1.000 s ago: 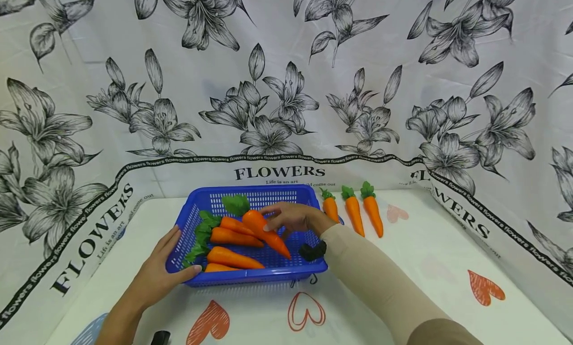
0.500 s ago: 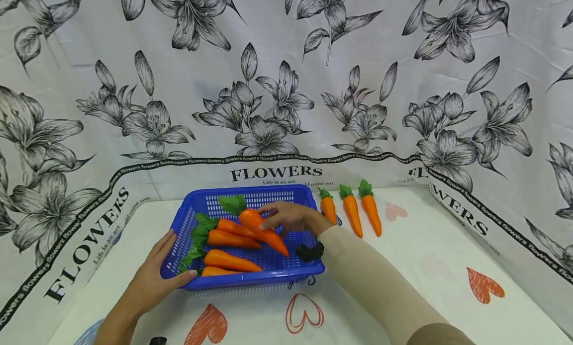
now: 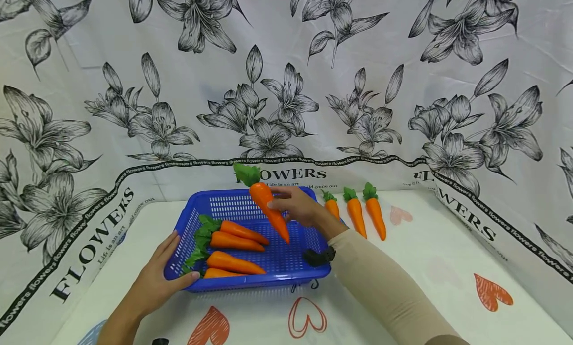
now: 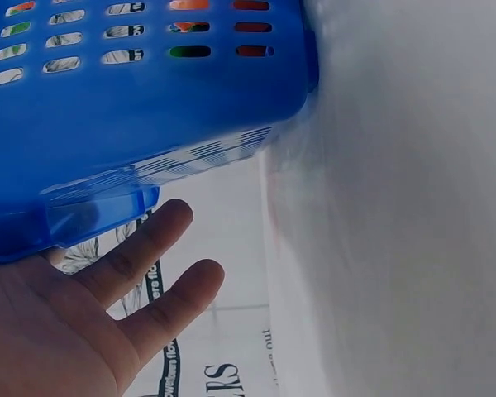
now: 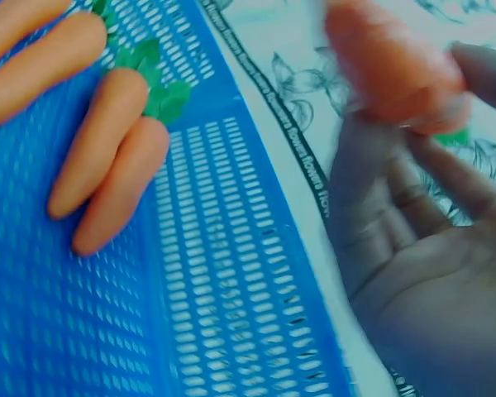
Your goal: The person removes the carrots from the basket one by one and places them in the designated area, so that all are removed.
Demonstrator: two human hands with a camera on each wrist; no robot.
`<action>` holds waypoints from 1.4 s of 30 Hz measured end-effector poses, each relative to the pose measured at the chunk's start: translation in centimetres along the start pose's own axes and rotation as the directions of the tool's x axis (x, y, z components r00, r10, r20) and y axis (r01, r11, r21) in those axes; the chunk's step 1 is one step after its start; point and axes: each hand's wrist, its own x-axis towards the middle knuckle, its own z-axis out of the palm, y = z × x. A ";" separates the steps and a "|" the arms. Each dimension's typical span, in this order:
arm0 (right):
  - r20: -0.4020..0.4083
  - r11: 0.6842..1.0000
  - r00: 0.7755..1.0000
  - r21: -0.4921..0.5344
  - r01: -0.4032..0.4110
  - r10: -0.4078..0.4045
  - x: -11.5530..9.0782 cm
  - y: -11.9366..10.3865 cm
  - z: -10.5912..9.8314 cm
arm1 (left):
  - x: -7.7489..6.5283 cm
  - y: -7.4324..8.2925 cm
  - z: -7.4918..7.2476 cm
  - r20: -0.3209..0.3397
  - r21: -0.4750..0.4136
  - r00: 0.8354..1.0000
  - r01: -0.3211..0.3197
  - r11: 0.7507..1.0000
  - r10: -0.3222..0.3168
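My right hand pinches an orange carrot between thumb and fingers. Its green leafy top points up and left, its tip down, above the blue basket. In the right wrist view the held carrot is blurred and partly out of frame. Several more carrots lie in the basket's left part, leaves toward the left wall. At the basket's near left corner rests my left hand, thumb on the rim. The left wrist view shows two fingers straight and spread beside the blue wall.
Three carrots lie on the white table to the right of the basket, leaves toward the back. Behind stands a white flower-print cloth. A black piece sits at the right wrist, over the basket's right end.
My right hand has lifted the carrot up from the others in the basket, so its leaves now stand above the back rim. The left hand keeps its place at the corner.
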 end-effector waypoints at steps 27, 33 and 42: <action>-0.304 0.910 0.880 -0.317 0.267 -0.364 -7.3 -7.8 -1.8 | 0.0 -0.2 0.0 0.007 0.028 1.000 0.017 0.999 -0.017; -0.350 0.910 0.863 -0.333 0.248 -0.364 -8.4 -8.0 -2.7 | 0.0 -0.1 -0.2 0.006 0.035 1.000 0.010 0.999 -0.010; -0.401 0.921 0.849 -0.321 0.222 -0.344 -10.1 -8.2 -4.1 | -0.1 -0.2 -0.1 -0.001 0.011 1.000 -0.008 1.000 0.008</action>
